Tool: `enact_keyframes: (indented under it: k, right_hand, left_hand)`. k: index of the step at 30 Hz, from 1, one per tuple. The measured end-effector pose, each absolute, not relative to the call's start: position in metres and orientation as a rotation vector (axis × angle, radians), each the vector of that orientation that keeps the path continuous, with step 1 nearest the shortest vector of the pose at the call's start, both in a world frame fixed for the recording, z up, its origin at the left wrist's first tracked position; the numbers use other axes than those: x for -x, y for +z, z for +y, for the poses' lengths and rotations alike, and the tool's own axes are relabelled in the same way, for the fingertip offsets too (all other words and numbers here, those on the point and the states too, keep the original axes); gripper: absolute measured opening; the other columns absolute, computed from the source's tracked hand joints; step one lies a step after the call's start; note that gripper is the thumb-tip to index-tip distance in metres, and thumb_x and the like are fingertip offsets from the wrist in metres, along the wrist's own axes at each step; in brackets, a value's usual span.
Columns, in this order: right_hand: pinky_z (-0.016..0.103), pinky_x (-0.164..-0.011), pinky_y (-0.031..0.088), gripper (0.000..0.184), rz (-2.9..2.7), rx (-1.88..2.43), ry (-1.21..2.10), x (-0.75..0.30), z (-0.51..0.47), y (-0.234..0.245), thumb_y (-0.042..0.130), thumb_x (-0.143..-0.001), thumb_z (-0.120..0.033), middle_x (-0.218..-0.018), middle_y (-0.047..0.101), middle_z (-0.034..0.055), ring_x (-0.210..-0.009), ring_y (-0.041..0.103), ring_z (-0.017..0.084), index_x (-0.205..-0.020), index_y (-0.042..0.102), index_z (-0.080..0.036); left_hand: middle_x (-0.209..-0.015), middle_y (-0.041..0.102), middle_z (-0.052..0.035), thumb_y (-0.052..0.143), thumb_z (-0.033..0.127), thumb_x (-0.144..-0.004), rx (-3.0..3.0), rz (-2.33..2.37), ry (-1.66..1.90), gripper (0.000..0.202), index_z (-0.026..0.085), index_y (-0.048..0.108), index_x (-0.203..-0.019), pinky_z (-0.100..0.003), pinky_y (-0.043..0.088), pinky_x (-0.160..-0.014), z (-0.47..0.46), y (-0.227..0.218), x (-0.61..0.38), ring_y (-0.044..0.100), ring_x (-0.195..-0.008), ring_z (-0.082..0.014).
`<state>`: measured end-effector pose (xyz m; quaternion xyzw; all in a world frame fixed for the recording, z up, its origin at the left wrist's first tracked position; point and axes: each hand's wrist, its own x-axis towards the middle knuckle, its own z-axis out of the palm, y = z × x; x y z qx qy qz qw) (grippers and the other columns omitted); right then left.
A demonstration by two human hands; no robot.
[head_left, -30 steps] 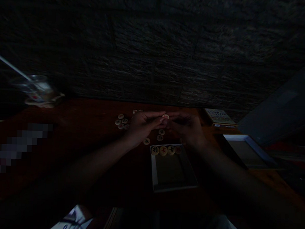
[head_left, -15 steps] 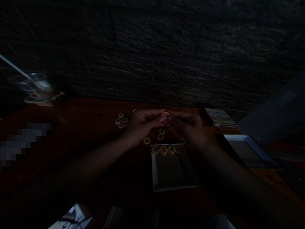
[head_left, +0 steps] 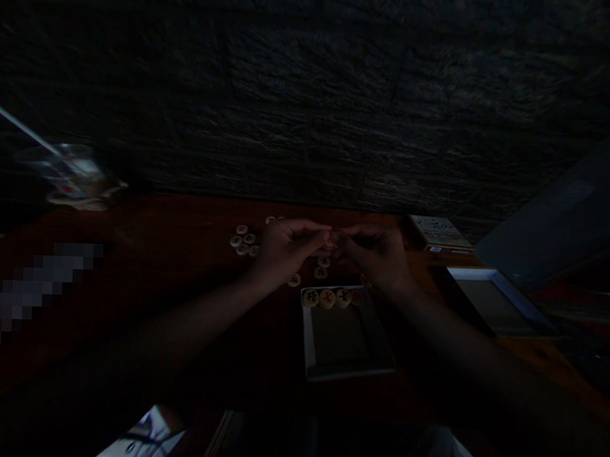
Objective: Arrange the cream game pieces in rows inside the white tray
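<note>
My left hand (head_left: 289, 251) and my right hand (head_left: 374, 254) meet above the table, their fingertips closed together on a round wooden xiangqi piece (head_left: 327, 243). The fingers hide most of it. Just below my hands lie loose xiangqi pieces (head_left: 324, 261), and another (head_left: 294, 279) sits by my left wrist. Several more form a cluster (head_left: 242, 240) left of my left hand. A white-rimmed tray (head_left: 307, 328) lies below my hands, with a row of several pieces (head_left: 327, 298) along its far edge.
The dark reddish wooden table (head_left: 185, 224) runs along a stone-textured wall (head_left: 309, 122). A glass with a straw (head_left: 71, 170) stands at far left, a flat printed box (head_left: 439, 233) at right, and a second white-rimmed tray (head_left: 497, 303) beyond it.
My fingers have closed further around the piece, which showed above the fingertips earlier and is now mostly covered. My hands stay in about the same place.
</note>
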<state>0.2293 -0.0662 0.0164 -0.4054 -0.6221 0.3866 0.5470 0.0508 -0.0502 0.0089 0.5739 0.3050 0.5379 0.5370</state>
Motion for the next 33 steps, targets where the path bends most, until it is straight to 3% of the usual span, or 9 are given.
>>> enact_keyframes:
  k: [11,22,27,33]
  right_hand:
    - [0.025,-0.051,0.057,0.04,-1.359,0.983,0.969,-0.227,-0.067,0.015,0.096,-0.062,-0.048,-0.066,0.076,0.0036,-0.054,0.068,0.014,-0.076,0.078,-0.016]
    - [0.027,-0.063,0.06,0.039,-1.371,0.97,1.072,-0.227,-0.069,0.023,0.092,-0.069,-0.052,-0.077,0.079,0.0051,-0.066,0.069,0.014,-0.085,0.083,-0.018]
    - [0.028,-0.064,0.061,0.038,-1.373,0.888,1.103,-0.23,-0.064,0.017,0.095,-0.067,-0.041,-0.085,0.081,0.0043,-0.066,0.071,0.014,-0.096,0.083,-0.02]
    - [0.026,-0.061,0.059,0.031,-1.364,0.877,1.082,-0.232,-0.063,0.012,0.096,-0.066,-0.034,-0.082,0.081,0.0036,-0.064,0.07,0.013,-0.091,0.083,-0.02]
  left_hand:
    - [-0.099,0.083,-0.0091,0.089,0.019,-0.072,-1.547,0.674,1.284,0.032,0.015,0.082,-0.103,-0.036,0.067,-0.081,-0.053,0.008,-0.053,0.081,-0.086,-0.0232]
    - [-0.106,0.082,-0.0109,0.092,0.032,-0.072,-1.281,0.651,1.208,0.043,0.017,0.081,-0.11,-0.049,0.063,-0.098,-0.049,0.005,-0.05,0.08,-0.092,-0.0266]
    - [-0.113,0.081,-0.0114,0.089,0.033,-0.077,-1.204,0.673,1.224,0.038,0.018,0.081,-0.112,-0.046,0.064,-0.097,-0.047,0.004,-0.051,0.08,-0.095,-0.0238]
    - [-0.111,0.081,-0.0115,0.086,0.036,-0.081,-1.219,0.652,1.216,0.035,0.017,0.082,-0.111,-0.044,0.065,-0.096,-0.046,0.004,-0.05,0.08,-0.096,-0.0238]
